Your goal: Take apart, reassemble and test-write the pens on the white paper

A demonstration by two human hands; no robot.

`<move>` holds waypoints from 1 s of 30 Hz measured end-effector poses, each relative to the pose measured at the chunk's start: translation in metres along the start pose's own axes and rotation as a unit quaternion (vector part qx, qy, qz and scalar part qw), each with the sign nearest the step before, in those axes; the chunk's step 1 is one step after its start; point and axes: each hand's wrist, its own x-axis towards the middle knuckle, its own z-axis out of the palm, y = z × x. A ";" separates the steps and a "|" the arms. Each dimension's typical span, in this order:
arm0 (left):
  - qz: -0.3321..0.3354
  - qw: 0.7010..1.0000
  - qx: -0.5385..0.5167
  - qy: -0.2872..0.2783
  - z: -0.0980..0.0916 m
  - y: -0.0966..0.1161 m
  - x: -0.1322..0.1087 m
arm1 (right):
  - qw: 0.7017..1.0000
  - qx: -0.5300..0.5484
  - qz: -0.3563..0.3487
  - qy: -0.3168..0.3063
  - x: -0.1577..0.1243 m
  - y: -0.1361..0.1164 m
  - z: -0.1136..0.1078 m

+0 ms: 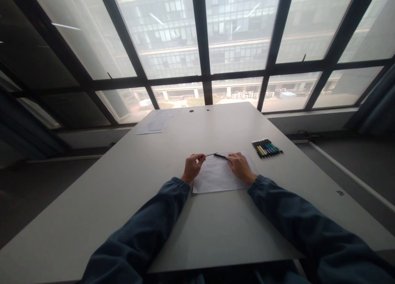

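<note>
A rod (211, 155) is pinched by the left hand (194, 167), a pen (220, 155) by the right hand (240, 167); their tips should be aligned gently.

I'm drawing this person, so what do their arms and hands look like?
The dark blue cloth left sleeve and matching right sleeve are long, loose and creased, with gathered cuffs at the wrists. The bare left hand and bare right hand wear no gloves. I can't make out any markings on the sleeves.
</note>
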 end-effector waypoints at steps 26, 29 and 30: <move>-0.009 1.000 0.030 -0.003 -0.007 -0.029 0.004 | 0.992 0.059 0.056 0.097 0.000 0.000 -0.003; -0.008 1.000 0.026 0.001 -0.007 -0.029 0.003 | 0.993 0.053 0.057 0.093 0.000 -0.001 -0.004; -0.007 1.000 0.024 0.001 -0.006 -0.029 0.003 | 0.993 0.052 0.058 0.092 0.000 -0.001 -0.003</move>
